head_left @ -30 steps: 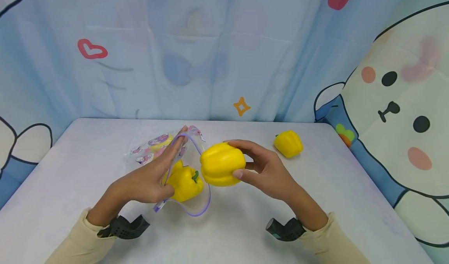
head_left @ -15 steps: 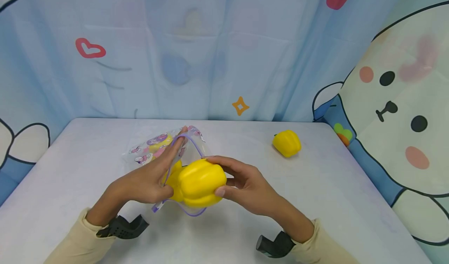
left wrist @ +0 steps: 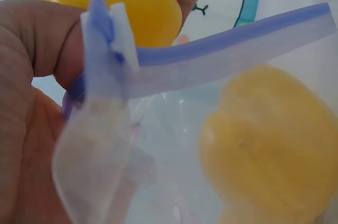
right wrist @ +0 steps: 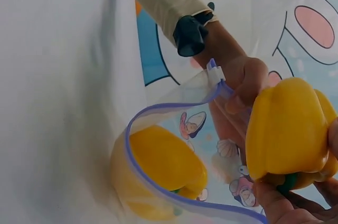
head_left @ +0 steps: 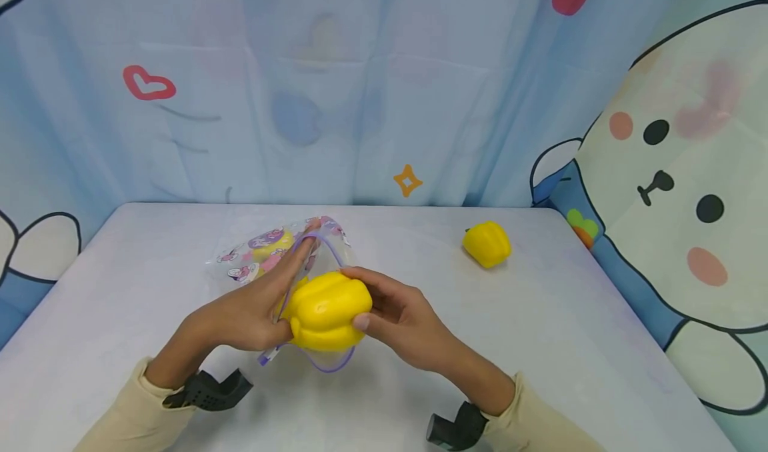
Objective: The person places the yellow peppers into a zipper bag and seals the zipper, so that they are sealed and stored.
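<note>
My right hand (head_left: pixel 405 319) grips a yellow bell pepper (head_left: pixel 327 309) from its right side, thumb in front and fingers behind. The pepper overlaps the mouth of a clear zip bag (head_left: pixel 324 229) with a purple seal and pink cartoon prints. My left hand (head_left: pixel 252 312) holds that mouth apart, its thumb bent over the seal near the white slider and its fingers stretched along the far side. Inside the bag lies another yellow bell pepper (right wrist: pixel 163 163), its green stem toward the opening. In the right wrist view, the held pepper (right wrist: pixel 288 129) has its stem end downward.
A loose yellow bell pepper (head_left: pixel 487 244) lies on the white table (head_left: pixel 570 319) at the back right. Behind the table hangs a pale blue cartoon curtain (head_left: pixel 324 105). Both wrists carry black camera mounts, the right mount (head_left: pixel 459 429) low over the table.
My right hand has brought its pepper left and down to the bag's mouth, covering the view of the pepper inside. My left hand has barely moved.
</note>
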Demonstrator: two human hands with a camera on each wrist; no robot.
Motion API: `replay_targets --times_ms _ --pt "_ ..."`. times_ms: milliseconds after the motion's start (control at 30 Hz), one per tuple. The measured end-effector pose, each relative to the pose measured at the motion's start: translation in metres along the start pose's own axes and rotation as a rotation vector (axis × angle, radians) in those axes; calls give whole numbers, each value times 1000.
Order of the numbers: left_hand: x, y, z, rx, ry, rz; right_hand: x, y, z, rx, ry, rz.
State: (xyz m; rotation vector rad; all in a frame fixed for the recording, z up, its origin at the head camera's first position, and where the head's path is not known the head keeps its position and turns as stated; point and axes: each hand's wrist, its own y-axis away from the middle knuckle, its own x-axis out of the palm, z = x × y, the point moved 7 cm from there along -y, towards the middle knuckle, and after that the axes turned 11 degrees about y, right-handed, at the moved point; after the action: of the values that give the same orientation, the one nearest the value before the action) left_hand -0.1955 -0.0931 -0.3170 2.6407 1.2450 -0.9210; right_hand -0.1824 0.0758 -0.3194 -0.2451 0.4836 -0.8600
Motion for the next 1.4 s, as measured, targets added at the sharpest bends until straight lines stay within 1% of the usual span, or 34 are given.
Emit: replay_targets --times_ms 200,267,433,500,633,733,833,900,1000,1067,1100,1167,1300,1400 --pt "2 0 1 -9 31 24 -2 -1 -5 26 30 -47" --pt "2 0 1 -9 32 26 -3 -2 -6 31 60 -69" --pt "4 1 -1 6 14 30 -4 -1 -6 -11 179 -134" --pt "4 1 -1 11 14 35 -3 -1 -6 -36 206 -155" --pt "5 1 -3 7 13 35 -1 -1 -8 -56 243 -183" --pt "7 0 -4 1 -3 33 -1 -1 -9 -44 316 -209" --pt "8 -1 -5 16 -17 36 -1 -1 -10 -11 409 -235" --pt "9 -2 -5 33 -18 32 0 -1 -10 26 467 -234" --pt "9 -3 -5 49 -21 30 4 -1 -11 79 515 -188" --pt "9 -3 -4 47 -20 29 6 -1 -11 95 539 -157" --pt "9 -3 -3 44 -18 28 7 0 -11 89 542 -148" --pt "9 -3 -3 38 -17 30 6 0 -10 60 556 -158" --pt "9 -2 -4 29 -16 34 2 0 -6 -26 601 -225" --pt "9 -2 -5 33 -18 35 0 1 -5 -74 615 -269"
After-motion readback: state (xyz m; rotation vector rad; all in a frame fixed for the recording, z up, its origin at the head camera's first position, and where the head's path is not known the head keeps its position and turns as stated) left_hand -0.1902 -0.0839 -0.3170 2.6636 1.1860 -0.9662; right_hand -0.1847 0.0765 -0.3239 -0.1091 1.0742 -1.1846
